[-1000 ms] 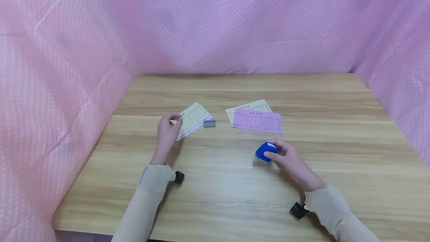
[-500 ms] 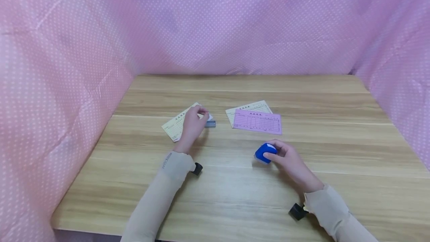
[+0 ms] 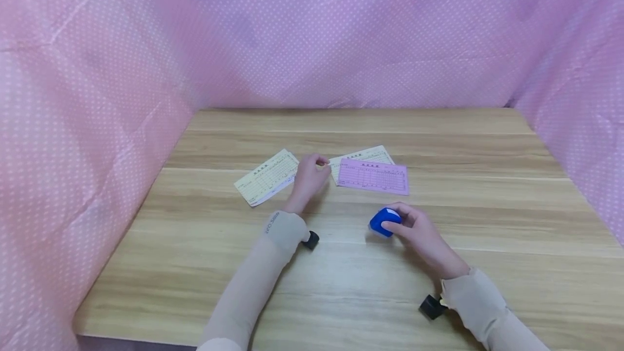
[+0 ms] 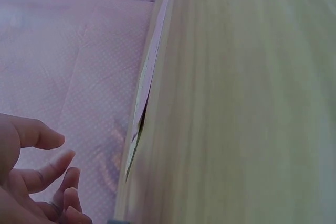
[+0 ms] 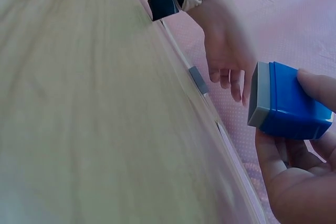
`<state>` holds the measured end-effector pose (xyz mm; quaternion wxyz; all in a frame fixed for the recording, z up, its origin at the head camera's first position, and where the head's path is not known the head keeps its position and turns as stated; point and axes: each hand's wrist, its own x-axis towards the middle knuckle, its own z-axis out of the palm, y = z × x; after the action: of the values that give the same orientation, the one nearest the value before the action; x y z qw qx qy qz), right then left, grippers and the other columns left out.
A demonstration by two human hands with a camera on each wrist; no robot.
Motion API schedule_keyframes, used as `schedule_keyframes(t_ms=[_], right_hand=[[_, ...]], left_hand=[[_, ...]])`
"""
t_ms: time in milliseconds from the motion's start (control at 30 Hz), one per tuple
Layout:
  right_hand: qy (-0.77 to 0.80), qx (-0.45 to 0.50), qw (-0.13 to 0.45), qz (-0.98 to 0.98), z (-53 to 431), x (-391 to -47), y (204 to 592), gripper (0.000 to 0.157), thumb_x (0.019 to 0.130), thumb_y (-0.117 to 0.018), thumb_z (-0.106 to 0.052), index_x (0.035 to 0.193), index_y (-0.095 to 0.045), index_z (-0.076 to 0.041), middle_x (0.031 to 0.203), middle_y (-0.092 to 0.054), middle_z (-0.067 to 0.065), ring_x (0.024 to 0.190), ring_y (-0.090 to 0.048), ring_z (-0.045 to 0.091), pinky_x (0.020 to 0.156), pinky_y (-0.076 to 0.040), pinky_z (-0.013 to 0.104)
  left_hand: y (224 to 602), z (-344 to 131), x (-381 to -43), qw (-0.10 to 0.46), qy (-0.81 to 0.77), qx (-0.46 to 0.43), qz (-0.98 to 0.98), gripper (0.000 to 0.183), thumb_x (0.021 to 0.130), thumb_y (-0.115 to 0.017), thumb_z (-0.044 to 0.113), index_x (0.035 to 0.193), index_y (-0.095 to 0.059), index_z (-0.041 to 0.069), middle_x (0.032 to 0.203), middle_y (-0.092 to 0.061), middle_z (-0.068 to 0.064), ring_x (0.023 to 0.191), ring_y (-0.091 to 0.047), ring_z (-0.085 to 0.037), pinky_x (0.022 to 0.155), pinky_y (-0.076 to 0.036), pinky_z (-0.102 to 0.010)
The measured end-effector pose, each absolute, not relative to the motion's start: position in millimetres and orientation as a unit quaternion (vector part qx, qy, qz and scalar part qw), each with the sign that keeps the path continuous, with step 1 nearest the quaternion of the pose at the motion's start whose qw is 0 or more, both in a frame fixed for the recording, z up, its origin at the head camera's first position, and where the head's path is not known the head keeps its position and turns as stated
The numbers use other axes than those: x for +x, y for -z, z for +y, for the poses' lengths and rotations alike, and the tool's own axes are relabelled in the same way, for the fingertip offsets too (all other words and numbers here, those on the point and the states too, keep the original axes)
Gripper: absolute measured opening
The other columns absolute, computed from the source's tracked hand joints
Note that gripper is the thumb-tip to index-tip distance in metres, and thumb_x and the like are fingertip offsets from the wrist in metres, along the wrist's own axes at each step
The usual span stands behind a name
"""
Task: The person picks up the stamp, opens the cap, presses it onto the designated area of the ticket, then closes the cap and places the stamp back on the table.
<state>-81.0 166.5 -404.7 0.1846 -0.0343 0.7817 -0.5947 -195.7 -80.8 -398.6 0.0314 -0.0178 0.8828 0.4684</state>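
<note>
My right hand point(image 3: 419, 232) grips a blue stamp point(image 3: 385, 222) between thumb and fingers, above the table at the right. Its pale grey open end shows in the right wrist view, where the blue body point(image 5: 296, 100) faces the table. My left hand point(image 3: 310, 177) hovers between two groups of printed slips, fingers loosely bent and nothing between thumb and fingertips point(image 4: 63, 158). To its left lies a yellow slip point(image 3: 265, 176) over a purple-white one. On its right, a purple slip point(image 3: 372, 176) overlaps another yellow slip point(image 3: 358, 154). A small grey block point(image 5: 198, 80) sits below the left hand, hidden in the head view.
The wooden table point(image 3: 341, 297) carries the slips at its middle. Pink dotted cloth point(image 3: 341, 37) hangs behind and on both sides. A black camera point(image 3: 310, 240) is worn at the left wrist, another black camera point(image 3: 431, 306) at the right.
My left hand has moved right from the left slips, past the grey block, toward the right slips. The right hand with the stamp stays nearly still.
</note>
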Motion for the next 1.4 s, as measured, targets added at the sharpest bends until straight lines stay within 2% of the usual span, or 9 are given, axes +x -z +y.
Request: schedule_keyframes(t_ms=[167,300,533,733,1000,1200,1400], right_hand=[[0.596,-0.03,0.19,0.78,166.0,-80.9,403.3,0.043,0.094,-0.064,-0.024,0.128,-0.053,0.001,0.125,-0.058,0.017,0.101,-0.059,0.008,0.087,-0.049,0.016],[0.595,-0.032,0.188,0.781,166.3,-80.5,401.4,0.044,0.094,-0.063,-0.023,0.128,-0.053,0.002,0.124,-0.059,0.017,0.101,-0.058,0.006,0.087,-0.049,0.016],[0.61,-0.035,0.186,0.77,166.1,-79.9,403.2,0.044,0.094,-0.063,-0.023,0.127,-0.052,0.004,0.117,-0.061,0.01,0.098,-0.059,0.006,0.086,-0.05,0.017],[0.603,-0.03,0.19,0.774,166.7,-82.1,405.0,0.044,0.094,-0.064,-0.025,0.127,-0.053,0.002,0.118,-0.061,0.009,0.099,-0.06,0.007,0.086,-0.051,0.018],[0.602,-0.042,0.189,0.774,167.0,-80.4,403.2,0.044,0.094,-0.063,-0.021,0.128,-0.051,0.005,0.123,-0.058,0.018,0.099,-0.06,0.005,0.086,-0.051,0.017],[0.606,-0.038,0.192,0.771,166.7,-80.2,402.9,0.044,0.095,-0.062,-0.022,0.128,-0.051,0.005,0.123,-0.057,0.016,0.1,-0.059,0.005,0.086,-0.051,0.017],[0.606,-0.036,0.19,0.771,166.7,-81.1,402.2,0.044,0.095,-0.062,-0.022,0.128,-0.051,0.005,0.122,-0.058,0.016,0.1,-0.059,0.006,0.086,-0.05,0.017]], left_hand=[[400.8,-71.2,-199.7,0.039,-0.472,-0.011,0.881,0.024,0.09,-0.062,0.013,0.113,-0.064,0.007,0.122,-0.059,-0.011,0.117,-0.053,-0.027,0.1,-0.045,-0.041],[405.0,-64.2,-202.8,0.05,-0.488,-0.008,0.871,0.026,0.09,-0.061,0.01,0.116,-0.063,0.007,0.127,-0.057,-0.012,0.113,-0.053,-0.027,0.099,-0.046,-0.04],[414.6,-53.5,-209.5,0.054,-0.486,-0.007,0.872,0.029,0.089,-0.062,0.011,0.119,-0.063,0.011,0.136,-0.052,-0.009,0.132,-0.041,-0.027,0.114,-0.033,-0.044],[422.3,-49.4,-214.5,0.04,-0.465,-0.007,0.884,0.029,0.088,-0.065,0.013,0.117,-0.065,0.014,0.132,-0.052,-0.008,0.126,-0.038,-0.027,0.108,-0.034,-0.043],[430.6,-48.8,-215.2,0.06,-0.494,-0.017,0.867,0.038,0.086,-0.069,0.014,0.124,-0.061,0.015,0.135,-0.053,-0.005,0.131,-0.037,-0.024,0.112,-0.033,-0.042],[430.1,-46.3,-214.7,0.06,-0.482,-0.019,0.874,0.045,0.087,-0.069,0.014,0.131,-0.056,0.016,0.142,-0.048,-0.004,0.135,-0.034,-0.025,0.114,-0.032,-0.042],[429.3,-42.2,-215.2,0.052,-0.461,-0.021,0.886,0.045,0.087,-0.069,0.016,0.131,-0.056,0.016,0.14,-0.051,-0.003,0.134,-0.037,-0.024,0.113,-0.032,-0.041]])
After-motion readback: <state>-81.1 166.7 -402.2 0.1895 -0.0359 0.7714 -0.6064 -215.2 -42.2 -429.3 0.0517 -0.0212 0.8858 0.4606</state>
